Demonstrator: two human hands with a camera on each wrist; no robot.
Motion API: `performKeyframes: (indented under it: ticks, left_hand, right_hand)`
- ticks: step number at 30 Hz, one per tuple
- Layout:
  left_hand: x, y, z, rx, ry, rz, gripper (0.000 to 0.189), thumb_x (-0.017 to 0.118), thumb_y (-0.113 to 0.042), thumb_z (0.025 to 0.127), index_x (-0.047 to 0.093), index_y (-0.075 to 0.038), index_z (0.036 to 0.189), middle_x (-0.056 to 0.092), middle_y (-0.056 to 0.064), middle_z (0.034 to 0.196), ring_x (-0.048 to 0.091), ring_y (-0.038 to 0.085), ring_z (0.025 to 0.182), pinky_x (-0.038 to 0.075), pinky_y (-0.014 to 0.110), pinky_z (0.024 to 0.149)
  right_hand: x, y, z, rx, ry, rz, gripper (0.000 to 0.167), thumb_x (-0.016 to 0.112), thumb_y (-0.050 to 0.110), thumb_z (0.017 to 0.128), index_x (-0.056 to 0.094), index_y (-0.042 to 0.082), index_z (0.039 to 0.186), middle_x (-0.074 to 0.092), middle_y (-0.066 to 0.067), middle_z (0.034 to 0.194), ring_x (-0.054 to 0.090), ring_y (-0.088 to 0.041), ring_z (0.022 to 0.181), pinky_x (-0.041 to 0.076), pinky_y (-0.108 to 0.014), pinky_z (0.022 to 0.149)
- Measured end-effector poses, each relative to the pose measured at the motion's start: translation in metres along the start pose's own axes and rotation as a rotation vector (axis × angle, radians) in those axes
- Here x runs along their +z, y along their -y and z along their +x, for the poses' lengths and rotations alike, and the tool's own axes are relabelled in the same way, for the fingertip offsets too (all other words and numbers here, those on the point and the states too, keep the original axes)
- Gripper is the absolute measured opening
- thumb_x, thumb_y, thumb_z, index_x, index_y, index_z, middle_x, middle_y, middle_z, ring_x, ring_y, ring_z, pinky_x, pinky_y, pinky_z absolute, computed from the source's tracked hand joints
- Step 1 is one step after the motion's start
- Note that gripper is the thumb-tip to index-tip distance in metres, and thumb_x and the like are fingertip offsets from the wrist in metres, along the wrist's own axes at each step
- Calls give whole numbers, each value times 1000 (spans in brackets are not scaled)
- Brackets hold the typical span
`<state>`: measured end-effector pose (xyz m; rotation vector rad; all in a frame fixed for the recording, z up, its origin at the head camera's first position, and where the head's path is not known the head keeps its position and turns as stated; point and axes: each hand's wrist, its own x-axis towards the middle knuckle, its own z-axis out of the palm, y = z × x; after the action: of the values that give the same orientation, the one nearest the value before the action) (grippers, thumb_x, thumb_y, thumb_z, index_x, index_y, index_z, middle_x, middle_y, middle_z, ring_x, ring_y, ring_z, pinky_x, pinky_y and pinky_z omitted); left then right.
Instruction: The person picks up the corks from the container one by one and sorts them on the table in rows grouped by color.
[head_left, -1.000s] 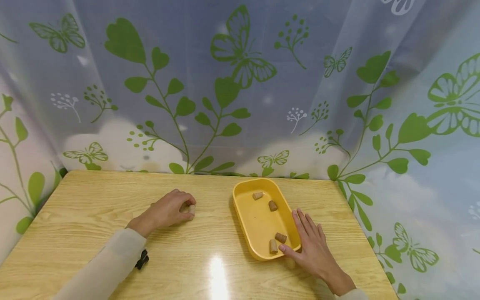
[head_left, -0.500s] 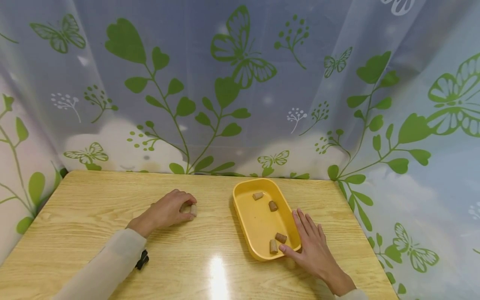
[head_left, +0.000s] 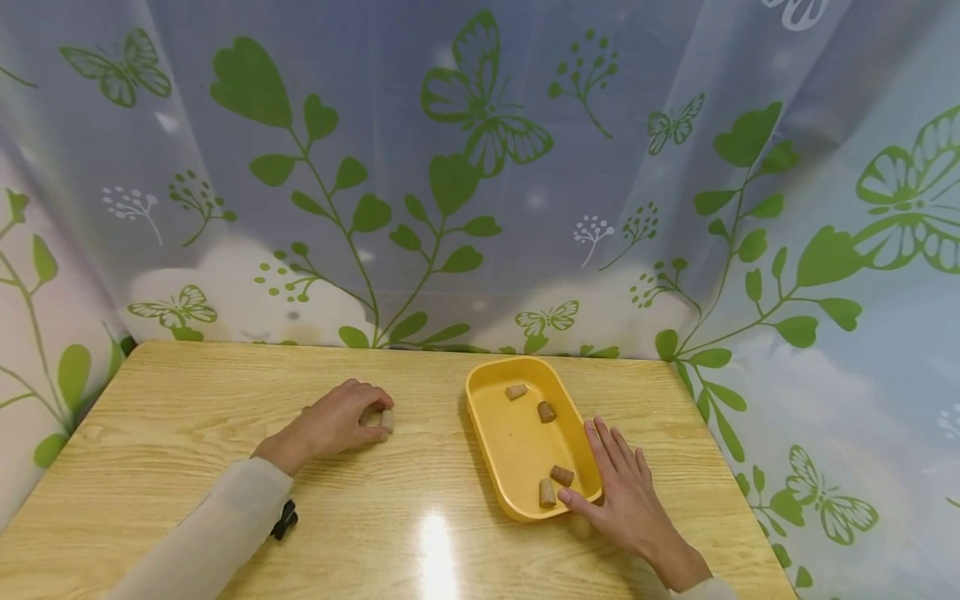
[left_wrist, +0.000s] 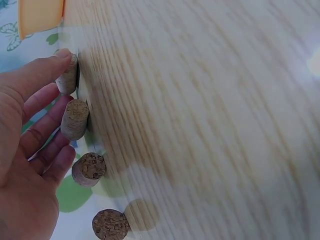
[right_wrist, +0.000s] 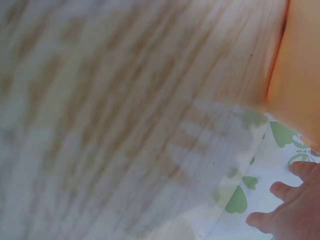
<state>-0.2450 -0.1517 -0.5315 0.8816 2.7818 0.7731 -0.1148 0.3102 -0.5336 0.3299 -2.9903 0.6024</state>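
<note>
My left hand (head_left: 337, 422) pinches a light cork (head_left: 387, 419) between thumb and fingers, low over the left half of the wooden table (head_left: 217, 392). In the left wrist view that cork (left_wrist: 66, 79) stands upright at the thumb tip, first in a line of upright corks. Right behind it is a second cork (left_wrist: 75, 120), close to the curled fingers. A third cork (left_wrist: 89, 169) and a darker one (left_wrist: 110, 225) follow; in the head view the hand hides them. My right hand (head_left: 626, 500) rests straight-fingered along the right rim of a yellow tray (head_left: 483, 442), thumb over its near corner.
Several corks lie loose in the tray, among them a pale cork (head_left: 516, 392) near the far end and a brown cork (head_left: 562, 476) near the close end. A patterned curtain (head_left: 480, 250) hangs along the table's back edge and beyond its right side.
The pinched cork has shifted very slightly to the right at my left fingertips. My right hand, the tray and its corks have kept their places.
</note>
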Motion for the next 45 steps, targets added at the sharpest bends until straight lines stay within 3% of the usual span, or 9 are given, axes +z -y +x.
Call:
performKeyframes:
  ticks: [11,21,31,38,45]
  left_hand:
    - [-5,-4,1,9,-6,-31,42,82,-29,100,72,-10,136,74,6,130,64,29,121,57,52,102]
    - [-5,-12,5,15,15,-78,45,78,-37,104,70,-12,141,71,3,139,60,31,133,54,56,110]
    - [0,-27,15,57,14,-140,42,78,-35,104,71,-12,139,71,1,138,64,27,129,57,50,108]
    - [1,-40,21,83,10,-126,45,77,-39,104,71,-12,140,71,-1,138,63,26,134,54,51,113]
    - [1,-56,31,96,21,-202,45,78,-36,104,70,-12,140,70,0,139,63,26,134,54,50,113]
  right_hand:
    - [0,0,-1,1,2,-4,106,72,61,98,14,22,177,20,-14,182,23,-51,164,16,-85,122]
    - [0,0,-1,3,5,4,106,72,60,98,14,22,177,19,-14,183,22,-52,164,15,-85,122]
    - [0,-1,0,-9,2,7,106,72,59,98,13,22,178,18,-13,183,22,-52,164,15,-86,122]
    - [0,-2,1,-12,2,7,106,73,59,98,12,23,178,18,-13,183,22,-52,164,16,-86,121]
    - [0,-3,0,-3,5,12,105,73,59,99,13,22,177,19,-13,183,22,-51,164,15,-86,122]
